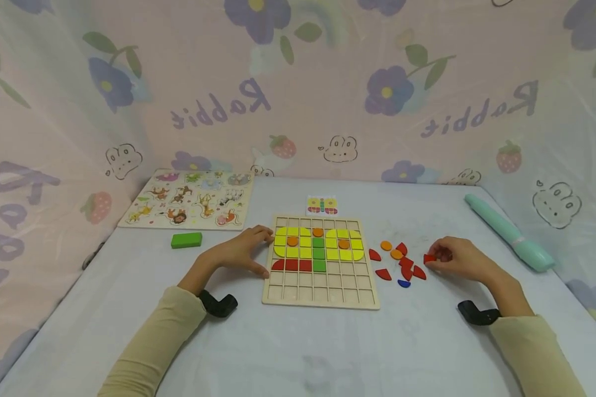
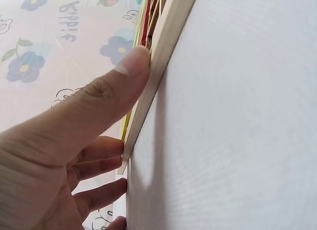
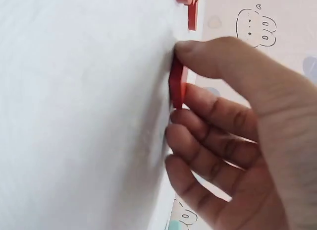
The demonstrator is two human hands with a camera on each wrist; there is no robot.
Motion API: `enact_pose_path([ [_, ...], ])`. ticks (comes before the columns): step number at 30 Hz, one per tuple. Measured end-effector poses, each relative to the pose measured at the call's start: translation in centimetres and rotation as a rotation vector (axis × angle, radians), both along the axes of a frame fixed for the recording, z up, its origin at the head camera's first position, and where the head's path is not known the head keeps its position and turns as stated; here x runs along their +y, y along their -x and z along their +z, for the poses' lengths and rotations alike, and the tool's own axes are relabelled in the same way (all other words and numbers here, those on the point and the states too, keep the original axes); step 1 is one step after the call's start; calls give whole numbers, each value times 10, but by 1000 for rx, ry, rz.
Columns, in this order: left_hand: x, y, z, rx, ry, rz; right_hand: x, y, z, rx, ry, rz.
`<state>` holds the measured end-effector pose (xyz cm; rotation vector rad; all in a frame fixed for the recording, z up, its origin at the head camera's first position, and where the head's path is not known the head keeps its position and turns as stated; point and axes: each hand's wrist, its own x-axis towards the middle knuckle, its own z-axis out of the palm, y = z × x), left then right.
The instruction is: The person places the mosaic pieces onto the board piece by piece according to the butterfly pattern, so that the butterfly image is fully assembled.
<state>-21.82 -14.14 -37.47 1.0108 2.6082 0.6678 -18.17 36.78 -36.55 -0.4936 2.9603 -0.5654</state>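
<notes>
A wooden grid board (image 1: 320,262) lies flat on the table, with yellow, orange, green and red pieces set in its squares. My left hand (image 1: 239,251) rests at the board's left side, the thumb touching the edge and the fingers fairly straight; the thumb (image 2: 106,91) shows close up in the left wrist view. To the right of the board, my right hand (image 1: 462,258) pinches a red piece (image 3: 177,84) between thumb and index finger, low over the table. The other fingers of that hand are bent. Red quarter-shaped pieces (image 1: 383,274) lie between the board and this hand.
Orange discs (image 1: 386,245) and a blue half-round piece (image 1: 404,284) lie among the red pieces. A butterfly pattern card (image 1: 322,205) sits behind the board. At left are a green block (image 1: 186,240) and an animal puzzle (image 1: 189,199); a mint-green tube-like object (image 1: 509,232) lies at right.
</notes>
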Motion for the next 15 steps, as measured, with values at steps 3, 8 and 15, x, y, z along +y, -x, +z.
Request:
enact_pose_path([
  [3,-1,1,0,-1,5,3,-6,3,2,41,-8,-1],
  [8,-1,1,1,-3,-6,-3,-42,2,10,71,47,-7],
  [15,0,0,2,-4,-12,-3,-121,2,17,85,132,108],
])
